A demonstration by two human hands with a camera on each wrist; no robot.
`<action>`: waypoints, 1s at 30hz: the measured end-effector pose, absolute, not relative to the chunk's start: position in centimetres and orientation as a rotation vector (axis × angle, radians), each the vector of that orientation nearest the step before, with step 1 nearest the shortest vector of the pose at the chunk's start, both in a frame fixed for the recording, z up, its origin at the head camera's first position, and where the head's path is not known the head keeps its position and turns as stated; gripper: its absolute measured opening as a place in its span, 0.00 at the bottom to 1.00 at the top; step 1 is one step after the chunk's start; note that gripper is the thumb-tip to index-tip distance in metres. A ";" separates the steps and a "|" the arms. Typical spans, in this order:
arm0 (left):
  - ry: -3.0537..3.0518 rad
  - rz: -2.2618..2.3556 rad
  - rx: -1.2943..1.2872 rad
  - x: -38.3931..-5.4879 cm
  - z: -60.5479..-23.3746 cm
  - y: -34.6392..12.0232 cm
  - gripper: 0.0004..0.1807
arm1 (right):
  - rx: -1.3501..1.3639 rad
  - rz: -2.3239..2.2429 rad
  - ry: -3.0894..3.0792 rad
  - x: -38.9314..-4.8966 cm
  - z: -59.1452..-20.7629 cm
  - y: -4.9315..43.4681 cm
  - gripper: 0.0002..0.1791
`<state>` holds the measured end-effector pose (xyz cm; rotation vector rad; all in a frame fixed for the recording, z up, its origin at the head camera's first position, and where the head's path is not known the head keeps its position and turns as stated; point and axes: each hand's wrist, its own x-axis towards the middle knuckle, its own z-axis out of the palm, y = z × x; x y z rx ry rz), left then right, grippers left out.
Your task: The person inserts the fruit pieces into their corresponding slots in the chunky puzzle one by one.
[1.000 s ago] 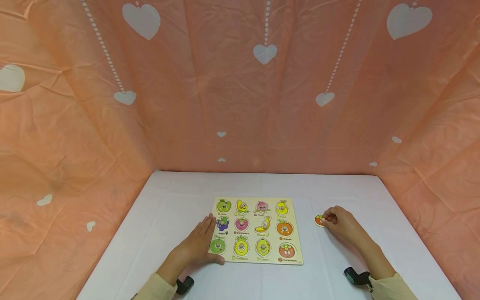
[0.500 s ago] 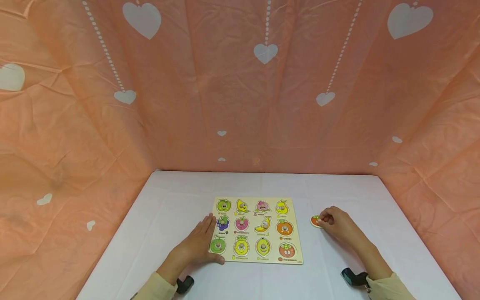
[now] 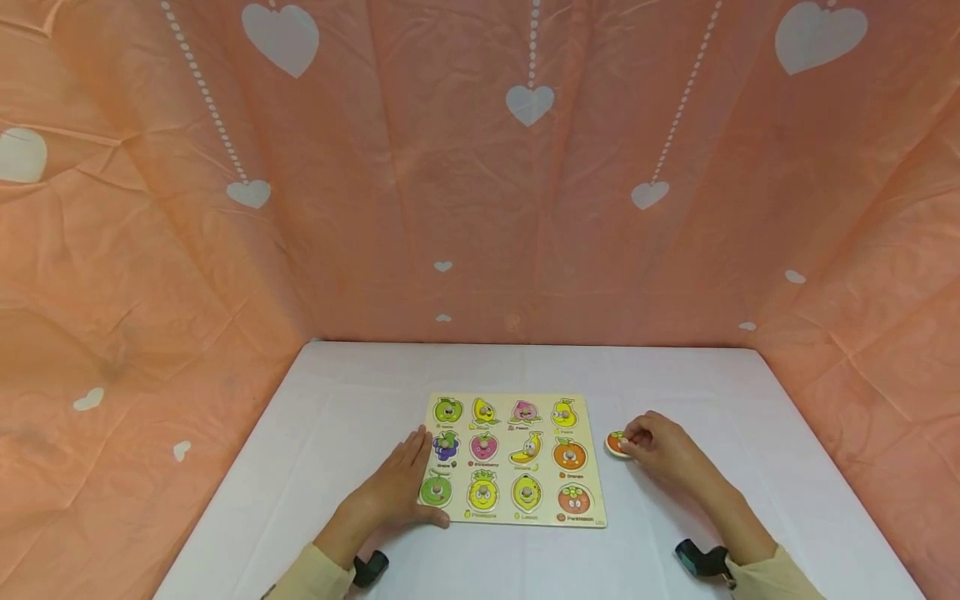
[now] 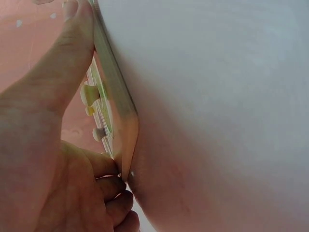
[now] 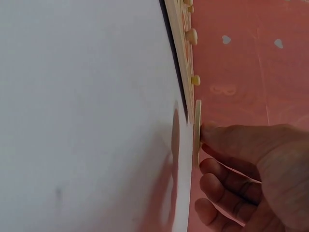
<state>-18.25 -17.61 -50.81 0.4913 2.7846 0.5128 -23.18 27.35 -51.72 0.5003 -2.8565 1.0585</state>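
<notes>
A pale wooden fruit puzzle board (image 3: 504, 461) lies on the white table, with several knobbed fruit pieces set in it. My left hand (image 3: 392, 486) rests against its left side, fingers fairly straight along the edge and thumb at the front corner; the left wrist view shows the thumb (image 4: 60, 67) on the board's edge. To the right of the board, my right hand (image 3: 663, 450) pinches a round red-orange persimmon puzzle piece (image 3: 615, 443) with a green top. In the right wrist view this thin piece (image 5: 197, 135) is raised off the table, its shadow beneath; the fingers hide its knob.
On the board, the persimmon picture (image 3: 574, 500) at the front right shows no knob, while the orange piece (image 3: 570, 456) behind it has one. Peach-coloured cloth (image 3: 525, 208) with white hearts hangs behind and at both sides of the white table (image 3: 360, 375).
My right hand has moved left with the persimmon piece, bringing it closer to the board's right edge. The left hand and the board have stayed in place.
</notes>
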 end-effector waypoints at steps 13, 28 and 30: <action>2.797 0.506 0.499 -18.2 -50.9 -17.6 0.75 | 0.563 1.057 -2.839 -22.3 -51.6 25.7 0.07; 2.791 0.522 0.489 -18.3 -50.9 -17.6 0.75 | 0.812 1.093 -2.739 -21.5 -51.7 24.5 0.09; 2.792 0.517 0.492 -18.3 -50.9 -17.6 0.75 | 0.839 1.103 -2.738 -21.3 -51.7 24.4 0.09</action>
